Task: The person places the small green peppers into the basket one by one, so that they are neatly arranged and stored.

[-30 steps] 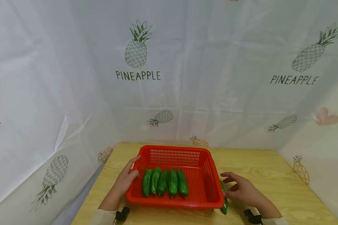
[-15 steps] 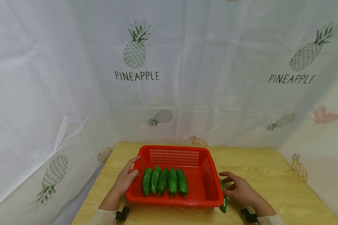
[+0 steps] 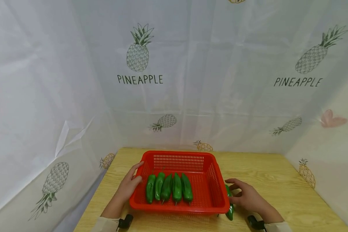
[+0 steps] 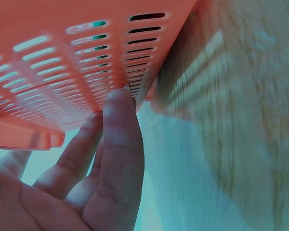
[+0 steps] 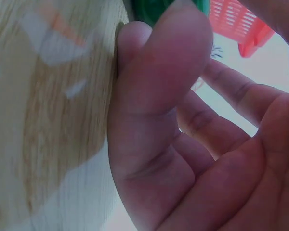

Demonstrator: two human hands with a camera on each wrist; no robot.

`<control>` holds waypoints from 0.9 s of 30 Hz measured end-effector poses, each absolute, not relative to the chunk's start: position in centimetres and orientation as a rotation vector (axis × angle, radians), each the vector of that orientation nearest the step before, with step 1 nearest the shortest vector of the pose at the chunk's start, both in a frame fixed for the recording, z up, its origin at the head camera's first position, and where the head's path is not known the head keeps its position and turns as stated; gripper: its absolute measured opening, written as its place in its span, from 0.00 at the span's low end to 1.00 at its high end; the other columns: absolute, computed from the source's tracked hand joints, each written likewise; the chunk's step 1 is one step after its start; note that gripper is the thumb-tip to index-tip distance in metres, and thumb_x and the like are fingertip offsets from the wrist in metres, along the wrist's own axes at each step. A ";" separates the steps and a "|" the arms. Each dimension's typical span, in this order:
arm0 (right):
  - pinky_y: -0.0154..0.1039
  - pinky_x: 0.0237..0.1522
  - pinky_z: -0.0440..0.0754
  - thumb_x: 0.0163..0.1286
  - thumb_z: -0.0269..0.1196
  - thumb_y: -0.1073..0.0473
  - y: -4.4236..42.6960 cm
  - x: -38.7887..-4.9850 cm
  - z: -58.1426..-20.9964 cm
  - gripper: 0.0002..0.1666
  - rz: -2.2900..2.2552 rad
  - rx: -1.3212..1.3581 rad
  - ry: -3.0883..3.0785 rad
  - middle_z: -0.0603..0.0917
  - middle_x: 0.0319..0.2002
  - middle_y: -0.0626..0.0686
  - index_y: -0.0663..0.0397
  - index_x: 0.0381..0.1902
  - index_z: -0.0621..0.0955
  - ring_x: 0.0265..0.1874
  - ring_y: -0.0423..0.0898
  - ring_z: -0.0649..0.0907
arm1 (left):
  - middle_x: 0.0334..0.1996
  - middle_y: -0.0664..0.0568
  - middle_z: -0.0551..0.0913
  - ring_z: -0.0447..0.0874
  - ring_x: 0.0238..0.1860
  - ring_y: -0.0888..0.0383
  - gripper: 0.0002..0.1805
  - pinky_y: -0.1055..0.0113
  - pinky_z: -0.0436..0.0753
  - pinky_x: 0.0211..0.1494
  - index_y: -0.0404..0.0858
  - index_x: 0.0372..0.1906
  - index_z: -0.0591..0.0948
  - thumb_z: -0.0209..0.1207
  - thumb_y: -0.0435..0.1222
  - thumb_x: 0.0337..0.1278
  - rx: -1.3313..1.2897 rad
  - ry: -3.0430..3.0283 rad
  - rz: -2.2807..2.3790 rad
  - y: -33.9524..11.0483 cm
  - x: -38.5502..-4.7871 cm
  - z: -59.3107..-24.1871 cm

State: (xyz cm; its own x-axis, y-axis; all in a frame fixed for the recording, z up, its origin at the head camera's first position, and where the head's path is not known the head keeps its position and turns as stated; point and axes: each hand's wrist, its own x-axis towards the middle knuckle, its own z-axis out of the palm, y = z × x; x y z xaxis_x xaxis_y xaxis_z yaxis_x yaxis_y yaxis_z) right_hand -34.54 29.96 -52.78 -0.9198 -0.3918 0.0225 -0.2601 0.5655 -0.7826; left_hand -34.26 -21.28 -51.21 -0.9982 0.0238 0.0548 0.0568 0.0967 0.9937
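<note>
Several green peppers [image 3: 177, 188] lie side by side in a red plastic basket [image 3: 178, 208] in the head view. At the basket's left side, my left hand [image 3: 127, 187] holds the rim, its thumb over the edge. Its fingers [image 4: 120, 144] touch the slotted outer wall in the left wrist view. Another green pepper [image 3: 230, 212] lies just outside the basket's right wall, partly hidden by it. Around that pepper curl the fingers of my right hand [image 3: 247, 197]. The fingertips meet its green surface [image 5: 151, 8] in the right wrist view.
A wood-grain table [image 3: 266, 174] lies under everything. White sheeting [image 3: 217, 96] with pineapple prints rises behind the table and at its sides. A small dark tip [image 3: 218, 215] shows below the basket's front right corner. A black wrist device [image 3: 125, 221] sits at the left sleeve.
The head view has shifted slightly. Both hands, the basket and the peppers keep nearly the same places relative to one another.
</note>
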 end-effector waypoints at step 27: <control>0.40 0.39 0.89 0.66 0.76 0.53 30.5 -34.9 -52.7 0.40 -1.341 -0.556 2.526 0.82 0.57 0.62 0.61 0.71 0.75 0.41 0.54 0.87 | 0.51 0.32 0.85 0.89 0.38 0.43 0.39 0.48 0.91 0.38 0.51 0.82 0.64 0.50 0.29 0.65 -0.128 -2.325 -2.086 -21.4 -34.4 -51.2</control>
State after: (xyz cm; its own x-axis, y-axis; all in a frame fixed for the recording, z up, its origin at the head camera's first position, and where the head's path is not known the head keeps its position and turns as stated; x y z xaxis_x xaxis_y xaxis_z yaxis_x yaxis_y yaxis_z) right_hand -34.94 30.50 -52.73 -0.9020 -0.4311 -0.0230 -0.2225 0.5099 -0.8310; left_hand -34.45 -21.44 -51.17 -0.9965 0.0509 0.0661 0.0712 0.1061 0.9918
